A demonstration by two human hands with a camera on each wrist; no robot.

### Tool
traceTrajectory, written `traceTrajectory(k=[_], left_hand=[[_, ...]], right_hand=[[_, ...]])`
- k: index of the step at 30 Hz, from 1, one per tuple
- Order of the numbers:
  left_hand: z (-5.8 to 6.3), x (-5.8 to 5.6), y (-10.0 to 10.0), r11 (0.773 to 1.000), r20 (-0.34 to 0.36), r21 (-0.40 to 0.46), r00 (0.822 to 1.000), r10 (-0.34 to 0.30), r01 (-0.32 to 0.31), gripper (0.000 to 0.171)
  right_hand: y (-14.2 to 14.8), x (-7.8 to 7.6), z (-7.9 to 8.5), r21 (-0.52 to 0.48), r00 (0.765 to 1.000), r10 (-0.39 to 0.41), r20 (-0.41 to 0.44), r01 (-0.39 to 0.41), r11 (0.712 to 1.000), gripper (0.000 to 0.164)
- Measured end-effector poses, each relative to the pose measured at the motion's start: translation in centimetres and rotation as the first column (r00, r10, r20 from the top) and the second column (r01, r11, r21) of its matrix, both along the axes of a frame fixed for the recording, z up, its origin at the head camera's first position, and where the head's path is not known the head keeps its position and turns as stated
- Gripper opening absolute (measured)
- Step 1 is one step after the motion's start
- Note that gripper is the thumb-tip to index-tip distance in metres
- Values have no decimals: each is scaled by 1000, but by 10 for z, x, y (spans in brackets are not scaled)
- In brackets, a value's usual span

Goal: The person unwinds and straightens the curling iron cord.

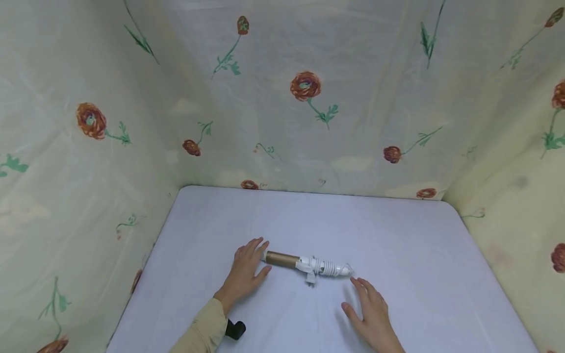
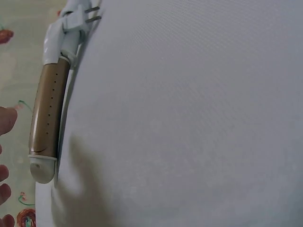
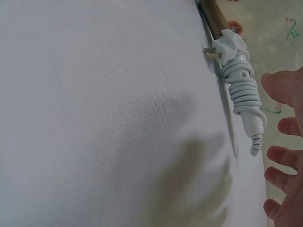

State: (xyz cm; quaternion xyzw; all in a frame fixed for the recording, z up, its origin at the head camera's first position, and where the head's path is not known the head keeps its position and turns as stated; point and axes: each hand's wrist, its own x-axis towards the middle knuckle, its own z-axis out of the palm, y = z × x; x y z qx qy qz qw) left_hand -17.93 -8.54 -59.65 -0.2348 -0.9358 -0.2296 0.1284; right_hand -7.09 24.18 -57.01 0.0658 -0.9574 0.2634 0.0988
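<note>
A curling iron (image 1: 282, 260) with a gold barrel and white handle lies crosswise on the white table. Its white cord (image 3: 244, 90) is wound round the handle, and the two-pin plug (image 1: 311, 278) sticks out toward the near side. My left hand (image 1: 244, 269) hovers by the barrel's left end, fingers spread and holding nothing. Near the handle end, my right hand (image 1: 370, 309) is held with fingers apart and nothing in it. In the left wrist view the white tip (image 2: 42, 170) of the barrel shows beside my fingertips. Whether either hand touches the iron is unclear.
The white table (image 1: 397, 235) has rounded far corners. Flower-patterned cloth (image 1: 282, 122) hangs behind it and on both sides. A black object (image 1: 236, 330) shows beside my left sleeve, partly hidden.
</note>
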Motion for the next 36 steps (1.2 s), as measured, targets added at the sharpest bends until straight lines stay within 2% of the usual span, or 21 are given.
traceTrajectory(k=[6,11,15,22,27,31,36], left_hand=[[-5,-7,16,998,45,5,997,-61,61,59],[-9,-7,30,997,105,-41,993,-62,66,61],[-15,-4,40,996,121,-47,990,-67,73,61],[-27,-6,53,996,73,-72,996,-54,60,55],[-29,-10,58,996,49,-80,998,-29,33,47],[-29,-13,61,999,28,-38,999,-24,25,41],[-31,-13,59,1000,-9,28,1000,-3,3,37]], right_hand=[[-2,4,-2,8,1000,-11,22,11,1000,60],[-6,8,-4,-21,997,-7,78,8,1000,58],[-10,12,-7,-49,997,2,79,2,999,55],[-19,12,-5,-85,999,0,50,4,996,48],[-24,7,-1,-89,999,8,34,-5,996,42],[-25,3,2,-98,1000,17,8,-16,995,38],[-29,-3,6,-127,999,33,26,-30,991,35]])
